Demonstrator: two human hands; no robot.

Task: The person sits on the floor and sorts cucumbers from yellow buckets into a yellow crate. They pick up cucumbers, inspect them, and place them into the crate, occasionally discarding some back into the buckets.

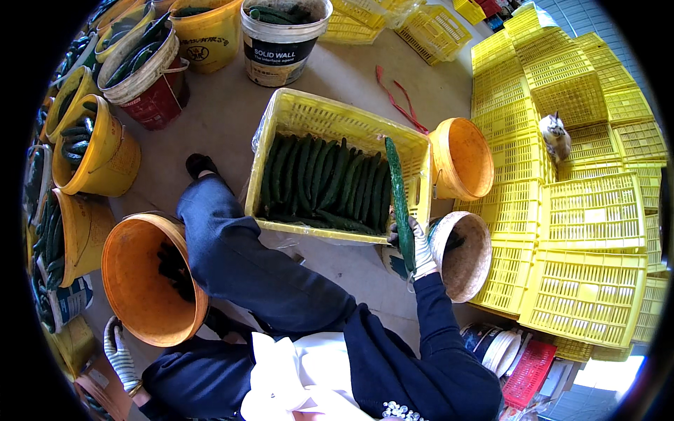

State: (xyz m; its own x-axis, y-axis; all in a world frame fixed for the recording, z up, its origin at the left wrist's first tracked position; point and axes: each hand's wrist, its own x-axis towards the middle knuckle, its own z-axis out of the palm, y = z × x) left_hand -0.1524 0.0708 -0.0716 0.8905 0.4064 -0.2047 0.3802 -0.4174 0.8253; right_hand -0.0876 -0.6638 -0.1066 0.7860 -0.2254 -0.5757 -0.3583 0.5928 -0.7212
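Note:
My right hand (418, 251), in a striped glove, grips a long green cucumber (396, 184) near its lower end. The cucumber stands nearly upright at the right side of a yellow plastic crate (337, 112). Inside the crate, several cucumbers (319, 175) lie side by side in a row, with a few across the near edge. My left hand (121, 356), also gloved, is at the rim of a tilted orange bucket (130, 281), its fingers curled against it. Dark cucumbers (175, 270) lie deep in that bucket, partly hidden by my leg.
Several buckets of cucumbers (105, 154) line the left side. An orange bucket (467, 158) and a whitish bucket (469, 256) stand right of the crate. Stacked yellow crates (590, 217) fill the right, with a cat (555, 137) among them. Red ribbon (404, 102) lies on the floor.

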